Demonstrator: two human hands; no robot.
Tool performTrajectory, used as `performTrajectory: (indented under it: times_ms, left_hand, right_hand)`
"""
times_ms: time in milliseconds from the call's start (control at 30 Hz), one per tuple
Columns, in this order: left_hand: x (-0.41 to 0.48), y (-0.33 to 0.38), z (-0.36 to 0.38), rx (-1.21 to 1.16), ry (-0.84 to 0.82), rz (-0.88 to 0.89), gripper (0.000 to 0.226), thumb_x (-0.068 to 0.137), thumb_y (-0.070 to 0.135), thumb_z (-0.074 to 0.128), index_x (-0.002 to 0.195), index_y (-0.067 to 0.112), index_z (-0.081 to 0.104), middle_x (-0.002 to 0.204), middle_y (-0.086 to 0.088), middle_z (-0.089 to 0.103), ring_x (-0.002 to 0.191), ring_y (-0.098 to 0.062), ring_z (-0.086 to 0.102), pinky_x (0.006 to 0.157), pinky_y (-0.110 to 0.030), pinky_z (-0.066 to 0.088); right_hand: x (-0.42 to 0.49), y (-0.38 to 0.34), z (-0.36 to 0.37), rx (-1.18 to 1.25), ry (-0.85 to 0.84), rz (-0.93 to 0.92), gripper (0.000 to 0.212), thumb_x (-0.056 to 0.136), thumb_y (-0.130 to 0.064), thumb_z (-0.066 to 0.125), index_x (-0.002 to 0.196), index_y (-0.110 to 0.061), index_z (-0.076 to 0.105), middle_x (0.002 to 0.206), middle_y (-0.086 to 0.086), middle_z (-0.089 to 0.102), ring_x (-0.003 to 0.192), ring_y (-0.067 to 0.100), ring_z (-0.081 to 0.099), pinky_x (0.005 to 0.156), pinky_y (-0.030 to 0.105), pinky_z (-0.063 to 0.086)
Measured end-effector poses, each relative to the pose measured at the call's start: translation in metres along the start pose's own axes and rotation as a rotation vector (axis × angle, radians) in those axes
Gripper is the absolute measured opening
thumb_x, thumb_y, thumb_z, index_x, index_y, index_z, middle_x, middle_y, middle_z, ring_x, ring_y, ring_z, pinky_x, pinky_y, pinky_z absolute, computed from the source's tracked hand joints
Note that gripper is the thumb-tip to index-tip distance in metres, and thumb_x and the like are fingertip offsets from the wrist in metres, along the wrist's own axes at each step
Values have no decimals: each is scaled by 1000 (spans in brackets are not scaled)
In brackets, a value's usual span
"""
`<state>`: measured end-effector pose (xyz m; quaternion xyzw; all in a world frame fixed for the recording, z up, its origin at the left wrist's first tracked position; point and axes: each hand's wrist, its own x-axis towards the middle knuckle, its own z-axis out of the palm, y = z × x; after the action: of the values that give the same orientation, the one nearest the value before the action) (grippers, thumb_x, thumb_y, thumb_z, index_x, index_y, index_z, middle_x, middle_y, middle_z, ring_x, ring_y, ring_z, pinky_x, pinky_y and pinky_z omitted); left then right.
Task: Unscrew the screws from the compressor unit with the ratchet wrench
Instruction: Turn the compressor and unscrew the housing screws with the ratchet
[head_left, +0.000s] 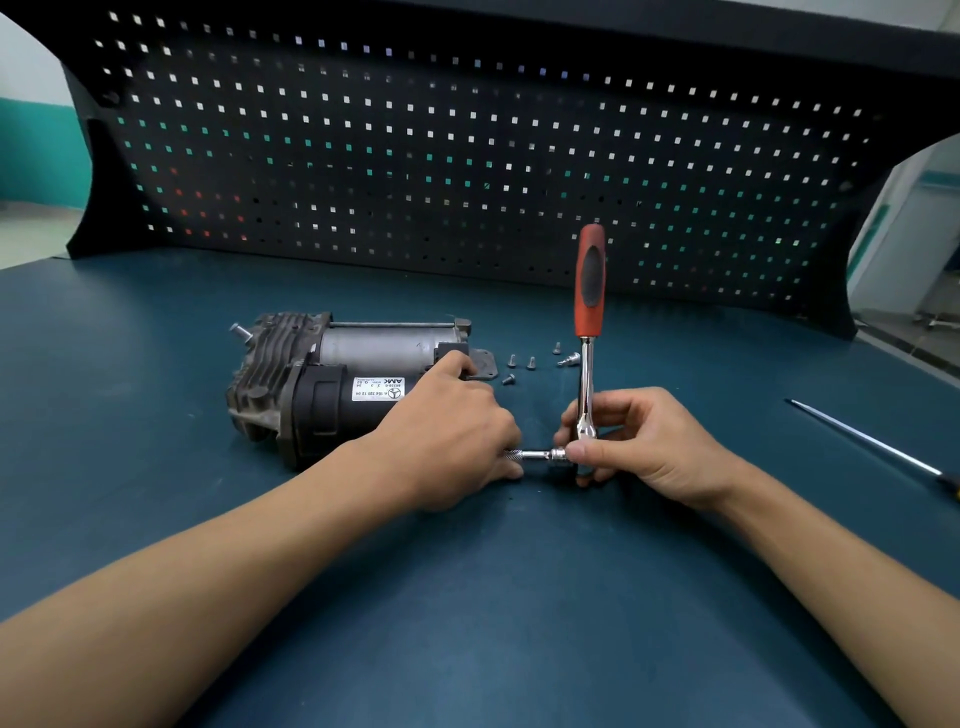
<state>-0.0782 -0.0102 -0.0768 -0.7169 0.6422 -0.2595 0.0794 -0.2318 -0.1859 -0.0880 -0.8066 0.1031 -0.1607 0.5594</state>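
The compressor unit (332, 384), grey finned metal with a black motor can and a white label, lies on its side on the blue bench. My left hand (447, 421) covers its right end, fingers curled over the knurled extension bar (535, 455). That bar runs sideways from the unit to the ratchet wrench (588, 332), whose red-and-black handle stands upright. My right hand (639, 441) pinches the ratchet head where the bar joins it. The screw under my left hand is hidden.
Several loose screws (530, 362) lie on the bench just right of the unit, behind the wrench. A long screwdriver (872, 446) lies at the far right. A black pegboard (467, 156) stands along the back edge of the bench.
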Motion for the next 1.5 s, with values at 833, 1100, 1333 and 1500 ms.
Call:
performTrajectory:
  times_ms: [833, 1100, 1333, 1500]
  left_hand:
    - [1, 0, 0, 15, -1, -7, 42, 98, 58, 39, 88, 26, 64, 82, 2, 69, 92, -20, 61, 96, -38, 25]
    - [1, 0, 0, 16, -21, -5, 42, 98, 58, 38, 92, 26, 66, 86, 3, 70, 94, -19, 60, 99, -39, 26]
    - [1, 2, -1, 3, -15, -21, 44, 99, 57, 36, 90, 26, 66, 85, 2, 70, 93, -19, 60, 97, -38, 25]
    - [1, 2, 0, -13, -11, -28, 45, 98, 57, 36, 91, 25, 67, 82, 1, 70, 90, -20, 61, 99, -38, 25]
  right_hand:
    - [-8, -7, 1, -302, -31, -235, 22, 75, -11, 86, 92, -23, 77, 87, 17, 72, 77, 16, 64, 76, 47, 55]
    - [-9, -11, 3, -317, -52, -231, 19, 73, 4, 84, 84, -9, 76, 93, 1, 75, 86, 24, 70, 84, 33, 56]
    - [-4, -8, 5, -83, 5, -74, 11, 79, -3, 80, 88, -5, 74, 76, 13, 72, 66, 20, 69, 52, 26, 54]
    - [0, -7, 12, 36, 109, 74, 9, 87, -13, 73, 88, -7, 67, 85, 15, 74, 57, 29, 71, 38, 23, 45]
